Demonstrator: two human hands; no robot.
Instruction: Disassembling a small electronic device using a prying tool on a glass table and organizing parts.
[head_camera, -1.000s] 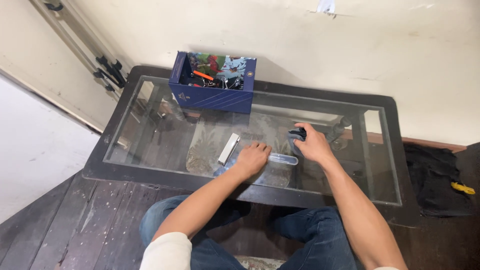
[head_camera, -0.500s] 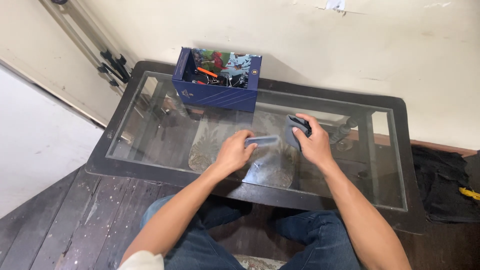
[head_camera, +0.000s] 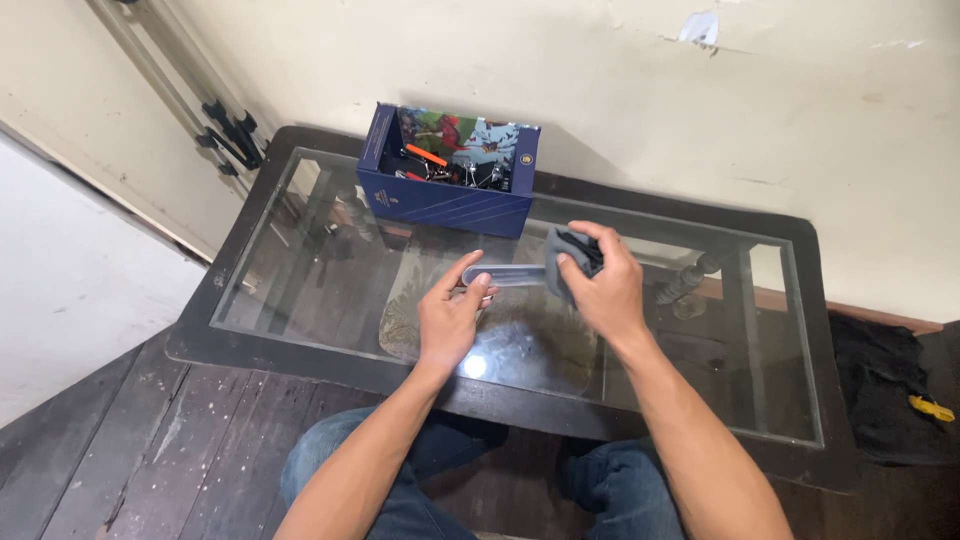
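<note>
We pinch one end of a slim grey bar (head_camera: 503, 274) in our left hand (head_camera: 447, 320), fingers (head_camera: 480, 287) narrow around it. Our right hand (head_camera: 603, 285) closes a dark cloth (head_camera: 566, 252) over the other end, above the desk (head_camera: 300, 260). A loose left pinch could drop the bar onto the glass beneath the fingers.

Head view, steeply down, close above table (head_camera: 300, 350)
</note>
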